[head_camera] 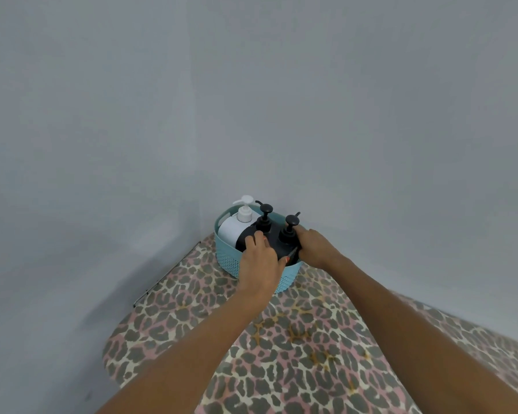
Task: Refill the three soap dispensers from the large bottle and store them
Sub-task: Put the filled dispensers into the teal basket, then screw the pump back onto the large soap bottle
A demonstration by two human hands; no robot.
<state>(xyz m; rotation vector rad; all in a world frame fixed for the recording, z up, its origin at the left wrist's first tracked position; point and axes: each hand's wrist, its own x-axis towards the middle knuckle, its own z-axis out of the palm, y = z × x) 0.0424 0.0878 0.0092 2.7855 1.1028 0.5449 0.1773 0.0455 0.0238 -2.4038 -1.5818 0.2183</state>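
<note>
Just right of frame centre, the left hand point(259, 258) lies over the near side of a blue basket point(226, 258), fingers point(253, 239) spread and curled onto the shoulder of a black dispenser point(245, 237); the grip looks closed around it, though the palm hides how firmly. Beside it, the right hand point(313, 246) reaches in from the lower right, its fingers wrapped against the side of a second black dispenser point(278, 243), just under that one's pump point(292, 221); whether it clamps or only rests there I cannot tell. Between the two hands something thin and dark pokes up at the basket's near rim, too small to name. The first dispenser's pump point(265, 215) stands upright above the left fingertips. Two more small black nozzle tips show behind the pumps, one near the white pump and one at the far right; what they belong to is hidden. At the basket's left end stands the large white bottle point(229, 230) with its white pump point(245, 209), touching the black dispenser. All of these sit inside the basket, which rests at the far end of a leopard-print surface point(296, 339) filling the lower middle and lower right. Both bare forearms run up from the bottom edge. Plain grey wall point(251, 85) takes the whole upper frame and the left side.
</note>
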